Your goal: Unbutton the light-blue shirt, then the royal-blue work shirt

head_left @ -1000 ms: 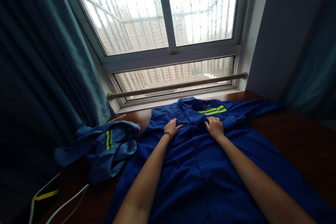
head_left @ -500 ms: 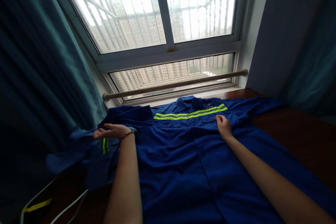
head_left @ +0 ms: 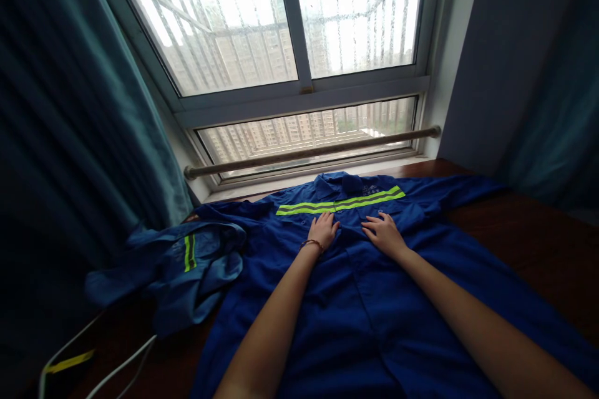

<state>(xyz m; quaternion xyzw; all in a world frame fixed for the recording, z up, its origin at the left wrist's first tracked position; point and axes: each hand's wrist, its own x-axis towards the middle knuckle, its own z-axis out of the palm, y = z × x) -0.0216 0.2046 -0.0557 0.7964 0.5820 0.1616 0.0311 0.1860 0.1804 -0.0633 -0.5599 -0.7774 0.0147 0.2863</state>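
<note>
A blue work shirt (head_left: 355,299) with a yellow-green reflective stripe (head_left: 339,204) lies spread flat, front up, on a dark wooden surface (head_left: 528,243), collar toward the window. My left hand (head_left: 322,229) rests flat on the chest left of the button line, a bead bracelet on its wrist. My right hand (head_left: 384,234) lies flat just right of the button line, fingers spread. Both hands press on the cloth and hold nothing.
A second blue garment (head_left: 182,268) with a reflective stripe lies crumpled at the left. White cables (head_left: 116,365) and a yellow tag run along the lower left. Teal curtains (head_left: 70,124) hang at left and right. A window rail (head_left: 309,151) crosses behind the shirt.
My left hand came back from the left sleeve to the chest. My right hand slid left and down a little. The left sleeve now lies spread out.
</note>
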